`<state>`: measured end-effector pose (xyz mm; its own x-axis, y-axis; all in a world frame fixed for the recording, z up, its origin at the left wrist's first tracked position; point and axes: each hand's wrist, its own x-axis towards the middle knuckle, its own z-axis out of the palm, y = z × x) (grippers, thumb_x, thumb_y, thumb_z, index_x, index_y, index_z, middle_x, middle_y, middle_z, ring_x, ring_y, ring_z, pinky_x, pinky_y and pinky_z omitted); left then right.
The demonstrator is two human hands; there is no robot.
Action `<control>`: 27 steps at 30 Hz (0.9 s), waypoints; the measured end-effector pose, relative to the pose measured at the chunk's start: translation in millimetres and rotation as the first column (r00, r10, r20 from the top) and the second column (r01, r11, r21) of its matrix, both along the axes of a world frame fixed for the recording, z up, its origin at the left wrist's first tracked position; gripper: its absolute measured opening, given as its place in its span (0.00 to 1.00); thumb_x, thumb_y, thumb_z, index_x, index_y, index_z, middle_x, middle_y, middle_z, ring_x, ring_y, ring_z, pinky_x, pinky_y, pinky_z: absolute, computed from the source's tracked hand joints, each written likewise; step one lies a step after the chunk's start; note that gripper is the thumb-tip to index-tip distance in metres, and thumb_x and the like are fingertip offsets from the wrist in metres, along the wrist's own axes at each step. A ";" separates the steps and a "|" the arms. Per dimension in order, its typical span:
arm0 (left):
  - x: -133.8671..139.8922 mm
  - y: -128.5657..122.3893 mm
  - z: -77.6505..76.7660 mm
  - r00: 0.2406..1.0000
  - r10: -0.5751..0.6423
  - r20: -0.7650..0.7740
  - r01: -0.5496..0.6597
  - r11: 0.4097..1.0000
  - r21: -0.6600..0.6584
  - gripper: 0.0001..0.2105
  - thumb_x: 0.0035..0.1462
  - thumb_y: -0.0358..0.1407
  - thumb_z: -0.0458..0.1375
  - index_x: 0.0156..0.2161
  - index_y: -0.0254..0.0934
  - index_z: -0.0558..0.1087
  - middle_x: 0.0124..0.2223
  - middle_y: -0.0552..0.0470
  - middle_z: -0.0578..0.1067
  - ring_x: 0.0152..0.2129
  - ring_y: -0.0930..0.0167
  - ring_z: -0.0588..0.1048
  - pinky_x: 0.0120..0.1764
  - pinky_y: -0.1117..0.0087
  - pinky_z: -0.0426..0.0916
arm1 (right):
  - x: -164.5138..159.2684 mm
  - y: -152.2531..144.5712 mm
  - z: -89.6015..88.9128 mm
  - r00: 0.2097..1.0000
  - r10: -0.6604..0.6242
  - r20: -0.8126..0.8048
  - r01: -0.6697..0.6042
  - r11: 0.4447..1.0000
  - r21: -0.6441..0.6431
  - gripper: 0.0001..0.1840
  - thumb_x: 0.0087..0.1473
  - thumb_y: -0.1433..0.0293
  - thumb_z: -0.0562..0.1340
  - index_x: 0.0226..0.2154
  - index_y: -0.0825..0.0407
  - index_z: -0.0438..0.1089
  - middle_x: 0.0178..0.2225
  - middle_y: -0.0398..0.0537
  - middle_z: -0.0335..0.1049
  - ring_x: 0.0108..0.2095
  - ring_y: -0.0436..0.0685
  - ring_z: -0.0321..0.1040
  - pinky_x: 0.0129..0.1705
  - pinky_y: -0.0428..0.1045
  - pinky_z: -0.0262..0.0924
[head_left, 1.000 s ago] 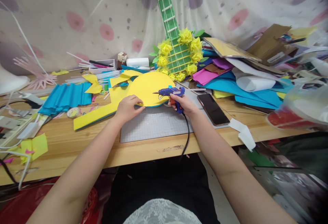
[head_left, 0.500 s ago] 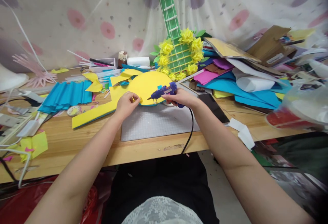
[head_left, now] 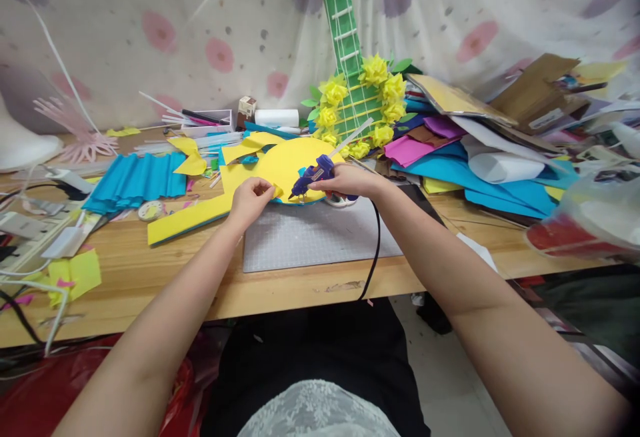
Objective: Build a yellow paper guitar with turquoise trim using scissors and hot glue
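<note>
My right hand (head_left: 353, 180) grips a dark blue hot glue gun (head_left: 315, 175), its nozzle angled down close to the yellow board and just right of my left fingertips. A whitish glue stick (head_left: 354, 135) juts from the gun's back. My left hand (head_left: 251, 198) is closed in a pinch on a small yellow paper piece (head_left: 277, 191). Beneath both hands lies the round yellow board (head_left: 295, 153) with blue under its edge. A long yellow strip (head_left: 190, 221) extends leftward past my left wrist. Partly under the board is a grey cutting mat (head_left: 310, 243).
A green paper guitar (head_left: 353, 100) with yellow flowers leans at the back. Blue pleated paper (head_left: 135, 183) lies left, near a power strip (head_left: 25, 243). Coloured sheets (head_left: 505, 183) pile up right, beside a plastic tub (head_left: 585, 223). The gun's black cord (head_left: 376, 250) hangs over the table edge.
The glue gun has tilted further nose-down, and its nozzle has come nearer the board and the pinched yellow piece. My left hand keeps its pinch. The whole view has shifted slightly.
</note>
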<state>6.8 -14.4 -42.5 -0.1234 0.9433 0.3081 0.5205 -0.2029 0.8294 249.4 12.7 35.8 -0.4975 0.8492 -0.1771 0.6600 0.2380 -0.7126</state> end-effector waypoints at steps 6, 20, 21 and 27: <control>0.5 -0.2 1.2 0.997 0.012 0.080 -0.011 1.000 -0.006 0.05 0.43 0.36 0.59 0.24 0.36 0.70 0.24 0.54 0.72 0.22 0.74 0.68 0.28 0.71 0.62 | -4.3 -3.2 8.9 0.997 -0.028 0.073 0.029 1.000 -0.012 0.24 0.39 0.51 0.66 0.14 0.53 0.65 0.12 0.43 0.59 0.15 0.46 0.53 0.18 0.46 0.46; 4.1 -2.8 15.2 0.956 0.125 0.264 -0.110 0.991 -0.073 0.03 0.41 0.33 0.60 0.22 0.35 0.70 0.22 0.55 0.71 0.22 0.74 0.68 0.28 0.72 0.63 | -21.6 1.3 15.0 0.992 -0.040 0.121 0.033 0.998 0.060 0.20 0.44 0.54 0.65 0.17 0.53 0.67 0.12 0.43 0.59 0.17 0.48 0.56 0.20 0.46 0.49; 4.0 -2.9 15.2 0.955 0.128 0.269 -0.110 0.991 -0.078 0.03 0.41 0.33 0.60 0.22 0.35 0.70 0.22 0.55 0.71 0.22 0.74 0.67 0.28 0.73 0.63 | -23.4 1.7 15.7 0.990 -0.047 0.132 0.039 0.997 0.063 0.20 0.44 0.54 0.65 0.17 0.53 0.67 0.13 0.43 0.59 0.17 0.48 0.57 0.20 0.46 0.49; 2.7 -2.0 11.9 0.946 0.106 0.306 -0.090 0.994 -0.067 0.04 0.40 0.34 0.60 0.23 0.35 0.71 0.23 0.55 0.71 0.22 0.75 0.67 0.29 0.73 0.62 | -31.3 4.5 17.6 0.984 -0.066 0.167 0.056 0.996 0.065 0.19 0.46 0.54 0.63 0.22 0.54 0.69 0.16 0.44 0.63 0.16 0.47 0.57 0.19 0.44 0.51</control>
<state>9.4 -16.3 -30.6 -0.2976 0.9353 0.1916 0.2521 -0.1166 0.9606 218.1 17.3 53.4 -0.4116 0.8886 -0.2023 0.7842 0.2323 -0.5754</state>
